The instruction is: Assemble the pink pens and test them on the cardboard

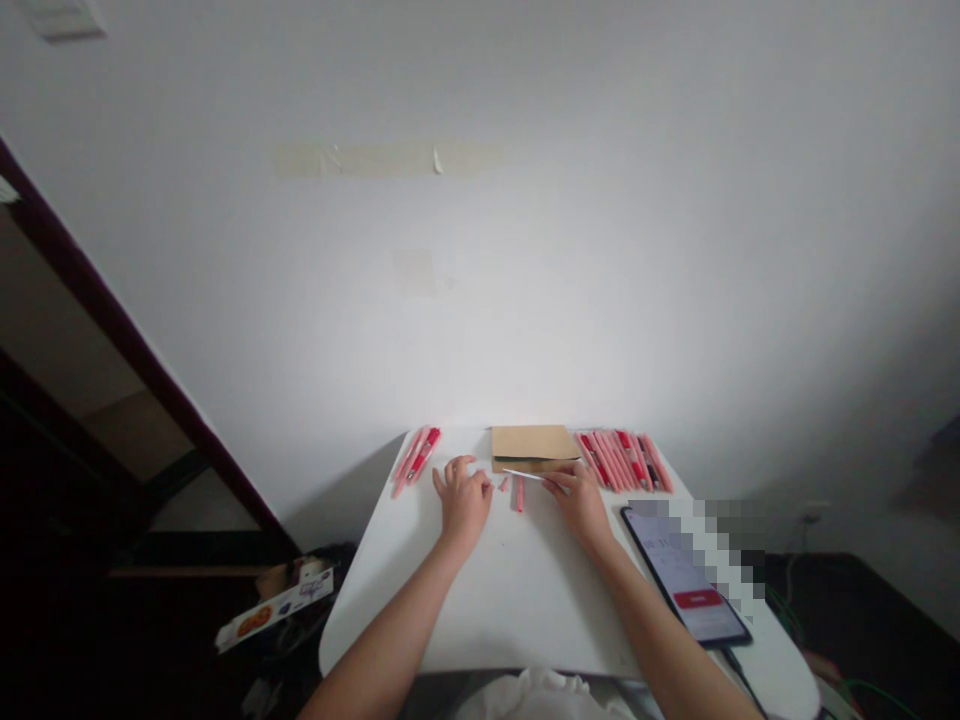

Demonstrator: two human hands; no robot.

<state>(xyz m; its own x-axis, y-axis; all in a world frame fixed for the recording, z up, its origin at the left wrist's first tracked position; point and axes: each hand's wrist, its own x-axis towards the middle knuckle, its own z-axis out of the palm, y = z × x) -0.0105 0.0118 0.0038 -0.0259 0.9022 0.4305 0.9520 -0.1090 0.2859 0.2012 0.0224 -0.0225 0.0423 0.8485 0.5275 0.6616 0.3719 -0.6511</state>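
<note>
My right hand [579, 498] pinches a thin white pen refill [523, 474], which points left across the table. My left hand [463, 503] is to the left of its tip, thumb and forefinger pressed together; what they hold is too small to make out. Between the hands lie a short pink pen barrel piece [519, 495] and a smaller pink pen part [504, 485]. Just behind them is a flat brown paper envelope or notebook [534, 441] with a dark gap along its near side.
Several pink and red pens [417, 458] lie at the back left of the white table [517, 600]. A larger row of pens [622, 460] is at the back right. Near the right edge lies a phone [686, 575] with a cable. The wall [525, 300] stands directly behind.
</note>
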